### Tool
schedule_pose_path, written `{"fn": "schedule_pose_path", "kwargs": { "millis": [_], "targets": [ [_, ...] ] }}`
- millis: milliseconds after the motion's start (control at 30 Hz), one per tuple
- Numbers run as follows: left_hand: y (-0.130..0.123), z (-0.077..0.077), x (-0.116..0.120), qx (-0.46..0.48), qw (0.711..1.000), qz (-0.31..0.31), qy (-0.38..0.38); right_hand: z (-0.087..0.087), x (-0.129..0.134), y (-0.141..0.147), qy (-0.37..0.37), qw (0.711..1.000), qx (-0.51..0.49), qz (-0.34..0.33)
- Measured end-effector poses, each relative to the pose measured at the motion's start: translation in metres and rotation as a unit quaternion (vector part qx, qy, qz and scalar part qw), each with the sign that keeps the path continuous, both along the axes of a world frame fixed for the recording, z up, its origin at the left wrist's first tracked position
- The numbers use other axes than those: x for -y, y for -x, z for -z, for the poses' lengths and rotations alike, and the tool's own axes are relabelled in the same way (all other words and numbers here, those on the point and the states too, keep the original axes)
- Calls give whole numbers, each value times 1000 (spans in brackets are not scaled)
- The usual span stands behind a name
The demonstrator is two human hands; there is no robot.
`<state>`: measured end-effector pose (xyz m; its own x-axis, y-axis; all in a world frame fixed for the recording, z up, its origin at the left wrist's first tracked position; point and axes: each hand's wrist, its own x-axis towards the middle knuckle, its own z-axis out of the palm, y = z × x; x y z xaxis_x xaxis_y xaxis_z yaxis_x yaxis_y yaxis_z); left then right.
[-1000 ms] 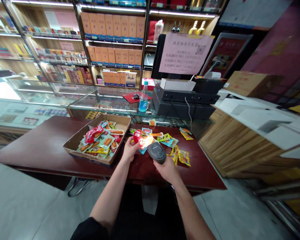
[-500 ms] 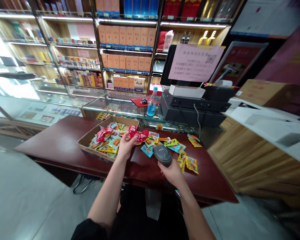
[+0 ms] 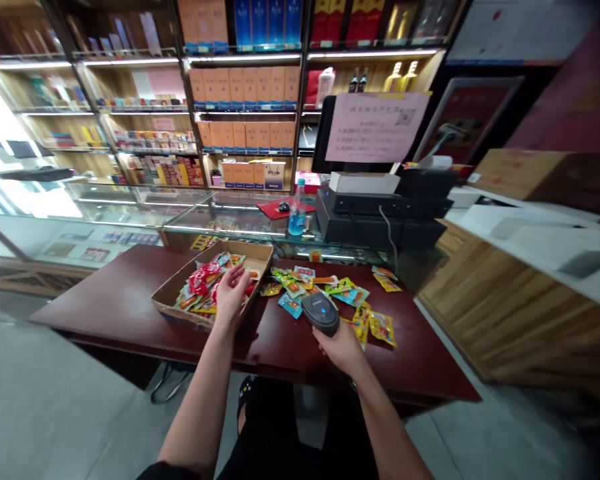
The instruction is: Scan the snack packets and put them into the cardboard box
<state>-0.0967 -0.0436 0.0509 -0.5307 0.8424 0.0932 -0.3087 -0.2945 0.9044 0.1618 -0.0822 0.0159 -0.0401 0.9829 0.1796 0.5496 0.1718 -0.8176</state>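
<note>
My left hand [image 3: 231,293] is over the right part of a cardboard box [image 3: 166,293], its fingers apart and slightly curled. Red packets [image 3: 200,279] and other colourful snack packets fill much of the box, and some red shows beside my fingers. My right hand [image 3: 341,343] grips a dark grey scanner [image 3: 320,313] with a small blue light on top. Several snack packets lie around the scanner on the dark red table [image 3: 115,283], among them a blue one [image 3: 291,305] to its left and a yellow one [image 3: 383,328] to its right.
Behind the table, a glass counter [image 3: 230,213] carries a bottle of blue liquid [image 3: 298,213], a mouse [image 3: 283,207] on a red mat and a monitor with a pink paper [image 3: 375,127]. Wooden cabinetry [image 3: 467,300] stands at the right. Stocked shelves line the back.
My left hand has moved left to the box and let go of the red packets. The scanner now shows a blue light. My right hand has barely moved.
</note>
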Motion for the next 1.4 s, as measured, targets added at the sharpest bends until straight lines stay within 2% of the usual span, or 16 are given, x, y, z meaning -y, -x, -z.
{"fn": "schedule_pose_path", "kwargs": {
  "millis": [100, 200, 267, 367, 500, 633, 700, 833, 933, 1033, 1167, 1233, 1400],
  "targets": [
    [-49, 14, -13, -48, 995, 88, 22, -5, 3, -22, 2, 1000, 10, 25],
    [-94, 32, -20, -161, 971, 172, 37, -9, 8, -45, -3, 998, 9, 55],
    [-118, 44, -21, -277, 937, 209, 36, -11, 12, -59, -9, 997, 9, 79],
    [-141, 56, -22, -428, 873, 231, 17, -12, 17, -78, -7, 994, 15, 107],
    [-156, 62, -22, -562, 795, 227, -21, -10, 21, -93, -3, 991, 19, 131],
    [-164, 64, -17, -651, 723, 227, -44, -7, 19, -96, -7, 991, 14, 132],
    [-168, 63, -14, -679, 711, 181, -19, -6, 17, -95, -8, 992, 10, 127],
    [-170, 59, -13, -714, 691, 69, 92, -5, 14, -90, -6, 993, 2, 116],
    [-165, 57, -14, -724, 671, 71, 144, -4, 13, -87, -10, 994, -5, 107],
    [-156, 58, -15, -705, 680, 123, 159, -3, 11, -82, -13, 995, -11, 102],
    [-141, 62, -15, -634, 727, 206, 164, -3, 9, -74, -8, 996, -13, 93],
    [-133, 63, -15, -599, 757, 203, 163, -4, 9, -69, -6, 996, -15, 86],
    [-100, 62, -25, -488, 851, 134, 143, -5, 9, -51, -11, 998, -15, 56]
  ]
}}
